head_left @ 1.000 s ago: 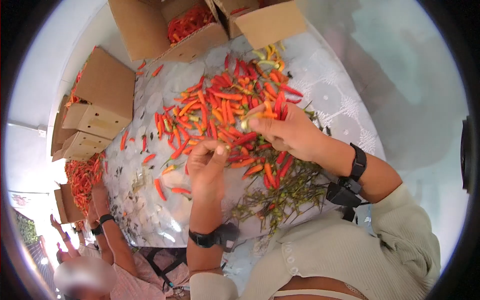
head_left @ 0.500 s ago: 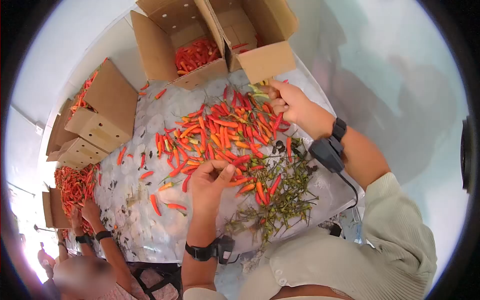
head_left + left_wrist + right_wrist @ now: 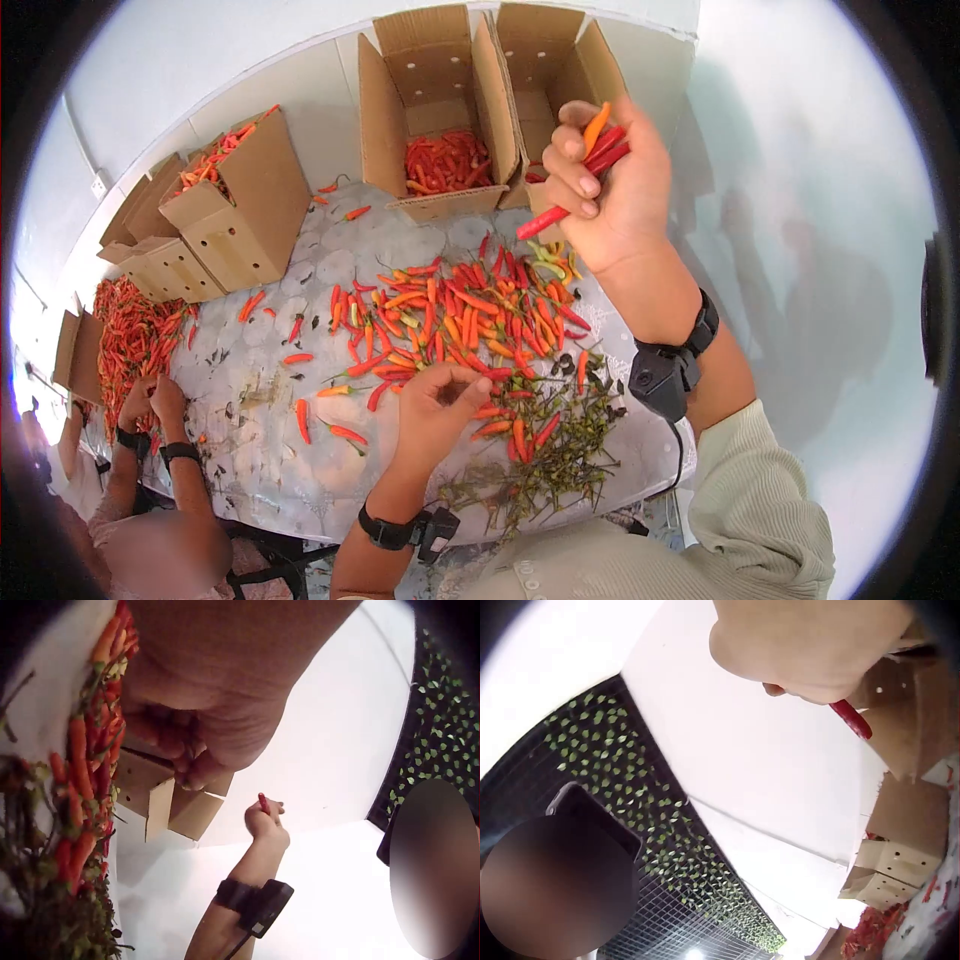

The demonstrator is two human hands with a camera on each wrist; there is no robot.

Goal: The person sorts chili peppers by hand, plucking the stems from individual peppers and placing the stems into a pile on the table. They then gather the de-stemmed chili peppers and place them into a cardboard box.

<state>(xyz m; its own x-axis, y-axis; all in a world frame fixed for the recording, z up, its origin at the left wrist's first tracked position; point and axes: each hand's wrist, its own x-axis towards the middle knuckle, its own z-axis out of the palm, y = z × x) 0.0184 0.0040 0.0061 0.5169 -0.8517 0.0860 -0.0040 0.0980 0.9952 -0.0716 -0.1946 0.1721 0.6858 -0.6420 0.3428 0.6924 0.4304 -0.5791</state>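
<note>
My right hand (image 3: 625,190) is raised near the right-hand box, its fingers curled round several red chilies (image 3: 608,150) and an orange chili (image 3: 596,128). In the left wrist view the same hand (image 3: 264,823) shows one red tip (image 3: 263,802); the right wrist view has a red chili (image 3: 850,720) sticking out below it. Low over the table, my left hand (image 3: 435,412) has thumb and index finger together, beside a red chili (image 3: 497,373) at the pile's edge. Its fingers (image 3: 191,761) pinch a thin thing, seemingly a stem, partly hidden.
Chilies (image 3: 470,310) spread over the table (image 3: 250,430), with green stems (image 3: 570,440) heaped at its near right. Cardboard boxes (image 3: 425,208) holding chilies line the back; more boxes (image 3: 245,225) stand left. Another person's hands (image 3: 150,400) work at a red heap (image 3: 135,335).
My right hand has risen from the pile, past the pale chilies, towards the boxes, carrying chilies. My left hand stays low by the pile. The head view has shifted, showing more of the boxes.
</note>
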